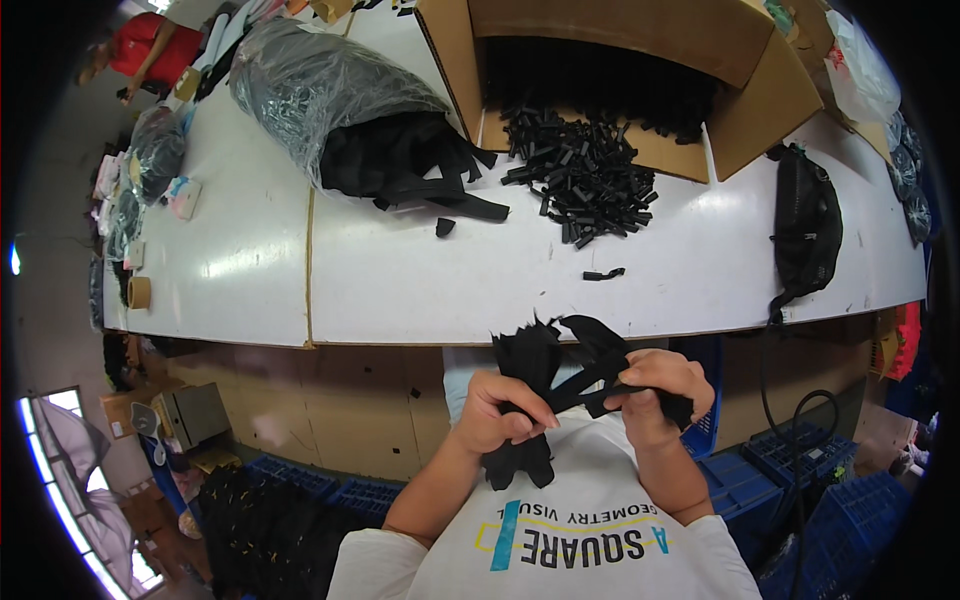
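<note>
Black fabric bag (807,222) right of the hands (667,385) on white tabletop (420,290), round tan tape roll (139,292) far left, blue plastic crates (840,525) lower right

Upside-down lettering (590,545) in black and turquoise stands across the front of the person's white T-shirt (598,478).

Strips in hands: black cloth, matt, edges frayed (525,365). Worktop (400,280): smooth, white, glossy, light glaring off it. Bag (310,80): clear plastic, crinkled, shiny; bagged strips (385,165) soft matt cloth. Carton (620,30): brown cardboard, dull. Small black pieces (585,175): faint sheen, material unclear. Crates (735,485): blue plastic. Shirt (590,475): white cloth, matt, printed.
</note>
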### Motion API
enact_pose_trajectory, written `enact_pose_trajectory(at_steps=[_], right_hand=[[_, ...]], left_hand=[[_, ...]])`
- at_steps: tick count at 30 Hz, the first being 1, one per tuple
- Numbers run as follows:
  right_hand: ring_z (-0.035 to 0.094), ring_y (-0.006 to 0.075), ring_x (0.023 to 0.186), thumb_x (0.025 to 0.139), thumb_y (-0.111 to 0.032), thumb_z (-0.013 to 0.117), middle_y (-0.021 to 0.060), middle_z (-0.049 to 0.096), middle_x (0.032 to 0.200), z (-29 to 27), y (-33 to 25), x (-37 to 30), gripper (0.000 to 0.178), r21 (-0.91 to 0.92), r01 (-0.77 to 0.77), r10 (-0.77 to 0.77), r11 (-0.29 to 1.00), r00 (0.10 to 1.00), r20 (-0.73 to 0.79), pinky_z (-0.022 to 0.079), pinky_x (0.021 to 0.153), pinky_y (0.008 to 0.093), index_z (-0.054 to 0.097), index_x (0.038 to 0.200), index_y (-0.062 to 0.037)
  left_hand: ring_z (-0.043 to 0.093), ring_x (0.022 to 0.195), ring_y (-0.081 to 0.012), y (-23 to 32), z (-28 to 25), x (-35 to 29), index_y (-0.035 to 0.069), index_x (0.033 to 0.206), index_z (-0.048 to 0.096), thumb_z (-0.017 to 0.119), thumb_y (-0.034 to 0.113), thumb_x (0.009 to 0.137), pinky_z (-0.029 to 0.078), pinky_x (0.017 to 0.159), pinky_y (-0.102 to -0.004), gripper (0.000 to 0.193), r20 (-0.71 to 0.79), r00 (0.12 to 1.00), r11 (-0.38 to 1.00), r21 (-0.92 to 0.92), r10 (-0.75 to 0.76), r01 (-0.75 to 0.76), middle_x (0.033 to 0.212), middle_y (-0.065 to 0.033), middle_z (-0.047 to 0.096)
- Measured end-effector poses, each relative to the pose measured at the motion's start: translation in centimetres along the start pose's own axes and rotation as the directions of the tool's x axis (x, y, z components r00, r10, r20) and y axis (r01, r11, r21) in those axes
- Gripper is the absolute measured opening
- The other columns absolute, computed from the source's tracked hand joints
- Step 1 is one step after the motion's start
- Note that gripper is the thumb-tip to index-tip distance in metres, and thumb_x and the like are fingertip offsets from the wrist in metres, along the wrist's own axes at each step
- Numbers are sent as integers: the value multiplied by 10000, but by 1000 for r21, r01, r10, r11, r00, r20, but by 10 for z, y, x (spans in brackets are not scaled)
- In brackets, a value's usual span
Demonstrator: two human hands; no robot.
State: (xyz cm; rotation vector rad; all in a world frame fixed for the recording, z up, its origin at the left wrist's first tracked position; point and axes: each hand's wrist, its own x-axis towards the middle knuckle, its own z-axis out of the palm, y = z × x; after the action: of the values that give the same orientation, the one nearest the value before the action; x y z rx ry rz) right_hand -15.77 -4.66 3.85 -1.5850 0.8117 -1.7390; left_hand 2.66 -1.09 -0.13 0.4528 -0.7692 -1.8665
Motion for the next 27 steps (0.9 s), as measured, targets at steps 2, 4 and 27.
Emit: enact_pose_trajectory(at_steps=[2, 4, 27], right_hand=[[542, 133, 426, 850, -149, 619, 106, 602, 616, -1, -1, -5, 204, 129, -97, 104, 987, 993, -48, 388, 406, 196, 596, 823, 52], [537, 128, 439, 863, -189, 615, 120, 588, 628, -2, -4, -7, 242, 248, -192, 223, 950, 969, -103, 368, 390, 188, 565, 834, 47], [408, 48, 365, 850, -308, 583, 56, 558, 600, 12, 32, 16, 403, 331, -711, 739, 621, 671, 54, 251, 325, 165, 485, 1060, 21]], left_hand=[[501, 464, -71, 1, 0, 1, -34, 789, 687, 710, 194, 774, 364, 434, -208, 230, 68, 998, 999, 35, 11, -14, 630, -81, 638], [541, 510, -83, 2, -2, 4, -22, 777, 698, 731, 132, 729, 384, 482, -215, 165, 127, 990, 990, 116, 69, -83, 642, -72, 655], [584, 513, -120, 8, -7, 13, -30, 818, 682, 621, -64, 716, 451, 486, -215, 124, -37, 993, 935, 344, 109, -89, 622, -94, 634]])
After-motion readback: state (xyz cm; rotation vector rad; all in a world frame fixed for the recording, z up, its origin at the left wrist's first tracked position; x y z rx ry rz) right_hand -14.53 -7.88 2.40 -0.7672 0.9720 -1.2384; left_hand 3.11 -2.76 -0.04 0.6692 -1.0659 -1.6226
